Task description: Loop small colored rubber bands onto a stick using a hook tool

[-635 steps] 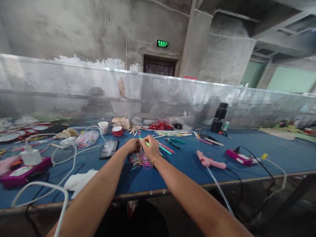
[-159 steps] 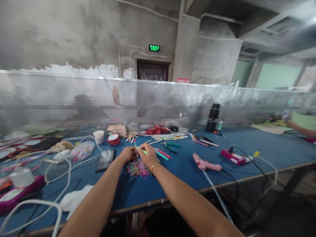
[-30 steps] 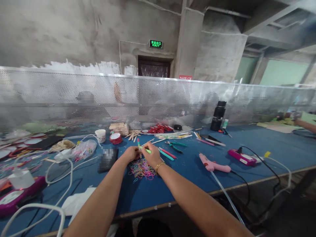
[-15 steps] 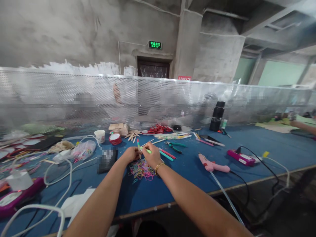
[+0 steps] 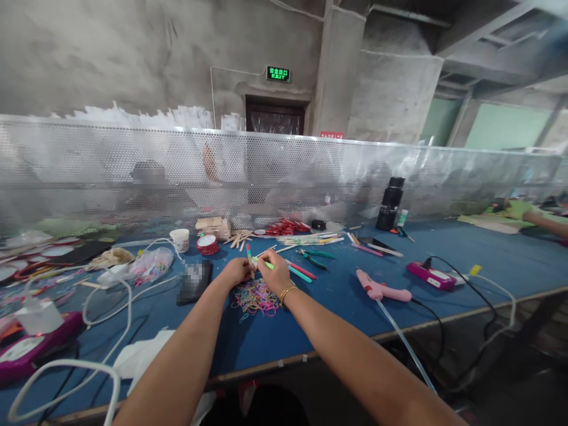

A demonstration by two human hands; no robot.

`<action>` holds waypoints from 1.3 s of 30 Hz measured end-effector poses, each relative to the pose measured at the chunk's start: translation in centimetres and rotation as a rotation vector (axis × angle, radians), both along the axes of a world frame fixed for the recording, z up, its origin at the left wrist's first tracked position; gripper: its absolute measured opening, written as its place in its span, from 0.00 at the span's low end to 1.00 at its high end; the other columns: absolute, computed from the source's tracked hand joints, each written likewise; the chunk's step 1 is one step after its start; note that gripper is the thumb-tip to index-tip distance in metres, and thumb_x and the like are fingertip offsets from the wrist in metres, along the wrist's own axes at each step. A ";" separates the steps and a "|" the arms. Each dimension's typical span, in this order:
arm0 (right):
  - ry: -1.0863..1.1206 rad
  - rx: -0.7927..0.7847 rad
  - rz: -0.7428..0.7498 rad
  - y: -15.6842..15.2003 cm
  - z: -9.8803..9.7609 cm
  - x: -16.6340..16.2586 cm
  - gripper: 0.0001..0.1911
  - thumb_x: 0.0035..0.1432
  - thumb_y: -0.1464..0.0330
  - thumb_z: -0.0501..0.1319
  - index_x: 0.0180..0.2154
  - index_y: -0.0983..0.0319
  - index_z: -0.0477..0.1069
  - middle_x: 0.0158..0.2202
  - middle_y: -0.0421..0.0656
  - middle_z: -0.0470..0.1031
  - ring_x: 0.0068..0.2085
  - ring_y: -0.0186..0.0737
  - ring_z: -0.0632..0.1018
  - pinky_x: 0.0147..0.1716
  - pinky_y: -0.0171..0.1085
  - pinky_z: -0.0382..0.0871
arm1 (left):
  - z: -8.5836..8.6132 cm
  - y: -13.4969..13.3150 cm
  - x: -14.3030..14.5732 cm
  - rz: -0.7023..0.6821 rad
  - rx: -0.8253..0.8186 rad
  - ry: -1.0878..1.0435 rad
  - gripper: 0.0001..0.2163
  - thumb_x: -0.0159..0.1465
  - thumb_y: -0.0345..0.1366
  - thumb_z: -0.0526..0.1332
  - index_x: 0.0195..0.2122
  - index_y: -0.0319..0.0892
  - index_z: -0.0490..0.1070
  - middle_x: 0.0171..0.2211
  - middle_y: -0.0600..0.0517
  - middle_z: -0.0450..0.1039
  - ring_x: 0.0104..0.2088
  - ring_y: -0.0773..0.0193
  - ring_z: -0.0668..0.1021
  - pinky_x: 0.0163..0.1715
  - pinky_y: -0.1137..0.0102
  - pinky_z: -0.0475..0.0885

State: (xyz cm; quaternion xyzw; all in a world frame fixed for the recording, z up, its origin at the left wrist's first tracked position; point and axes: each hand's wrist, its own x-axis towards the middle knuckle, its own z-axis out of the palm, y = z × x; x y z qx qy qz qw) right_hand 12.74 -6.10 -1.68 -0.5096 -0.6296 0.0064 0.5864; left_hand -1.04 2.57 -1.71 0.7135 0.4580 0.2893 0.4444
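Note:
My left hand [image 5: 241, 271] pinches a craft stick [image 5: 249, 254] upright, its top end coloured red and green. In my right hand [image 5: 277, 273] is a light green marker [image 5: 269, 265], its tip side close to the stick; the exact contact is too small to make out. Just below both hands lies a loose pile of coloured rubber bands [image 5: 257, 299]. To the right of my right hand, a teal marker [image 5: 300, 273] and a red marker [image 5: 307, 271] rest on the blue table [image 5: 337, 319].
Pliers [image 5: 315, 255], a pink glue gun [image 5: 382, 290] and a purple power strip [image 5: 431, 276] lie to the right. A black bottle [image 5: 390, 204] stands near the perforated screen [image 5: 284, 177]. Leftward are a phone [image 5: 194, 283], paper cup [image 5: 180, 241] and white cables [image 5: 128, 302]. A co-worker's arm [image 5: 546, 221] reaches in far right.
The whole view has shifted slightly, with table items a little higher in the picture. Both my hands keep their grips on the stick and marker, nearly in place.

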 end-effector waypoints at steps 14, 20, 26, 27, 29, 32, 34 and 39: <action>-0.015 -0.027 0.018 0.0 0.1 -0.2 0.06 0.57 0.67 0.56 0.28 0.57 0.67 0.28 0.38 0.74 0.33 0.37 0.73 0.36 0.33 0.64 | 0.4 -0.5 0.3 -0.003 -0.004 -0.014 0.11 0.53 0.42 0.67 0.25 0.38 0.71 0.15 0.57 0.63 0.17 0.73 0.64 0.19 0.76 0.60; 0.009 -0.017 -0.020 0.1 0.2 -0.2 0.05 0.56 0.68 0.57 0.27 0.58 0.66 0.27 0.37 0.73 0.32 0.36 0.73 0.35 0.32 0.63 | 0.9 -0.9 0.2 -0.008 -0.024 -0.051 0.12 0.51 0.41 0.68 0.27 0.37 0.72 0.15 0.57 0.63 0.18 0.70 0.67 0.21 0.75 0.64; -0.008 -0.048 0.012 -0.1 0.2 -0.4 0.06 0.57 0.67 0.57 0.27 0.57 0.66 0.28 0.37 0.74 0.32 0.36 0.73 0.35 0.32 0.63 | 1.3 -1.4 0.2 -0.022 -0.034 -0.064 0.11 0.52 0.39 0.67 0.23 0.38 0.68 0.14 0.58 0.61 0.16 0.73 0.63 0.19 0.76 0.60; -0.007 -0.049 0.015 -0.2 0.2 -0.4 0.06 0.57 0.67 0.57 0.27 0.57 0.66 0.28 0.37 0.74 0.33 0.36 0.73 0.35 0.32 0.63 | 1.4 -1.5 0.2 -0.019 -0.035 -0.069 0.10 0.52 0.38 0.67 0.23 0.39 0.68 0.14 0.59 0.61 0.16 0.73 0.63 0.19 0.76 0.60; -0.004 -0.045 0.022 -0.2 0.2 -0.5 0.06 0.57 0.67 0.57 0.27 0.57 0.66 0.28 0.37 0.74 0.33 0.37 0.73 0.35 0.32 0.64 | 1.5 -1.7 0.3 -0.008 -0.042 -0.079 0.09 0.53 0.35 0.67 0.23 0.39 0.67 0.14 0.59 0.61 0.16 0.73 0.64 0.20 0.76 0.61; -0.007 -0.039 0.029 -0.2 0.2 -0.5 0.06 0.57 0.67 0.57 0.27 0.57 0.66 0.28 0.37 0.74 0.33 0.37 0.74 0.36 0.33 0.64 | 1.7 -2.0 0.3 0.027 -0.055 -0.078 0.08 0.54 0.33 0.65 0.23 0.39 0.66 0.14 0.59 0.61 0.16 0.73 0.65 0.20 0.77 0.62; -0.010 -0.042 0.028 -0.3 0.2 -0.5 0.06 0.57 0.67 0.57 0.27 0.57 0.66 0.28 0.38 0.74 0.33 0.37 0.74 0.35 0.33 0.64 | 1.8 -2.1 0.4 0.032 -0.058 -0.071 0.08 0.55 0.32 0.65 0.23 0.39 0.66 0.14 0.59 0.61 0.16 0.73 0.64 0.20 0.77 0.61; -0.004 -0.049 0.008 -0.2 0.2 -0.3 0.06 0.57 0.67 0.56 0.27 0.57 0.66 0.28 0.38 0.74 0.33 0.37 0.73 0.35 0.32 0.64 | 1.6 -1.9 0.4 0.027 -0.071 -0.084 0.08 0.54 0.33 0.65 0.22 0.39 0.66 0.14 0.59 0.61 0.17 0.73 0.65 0.21 0.77 0.62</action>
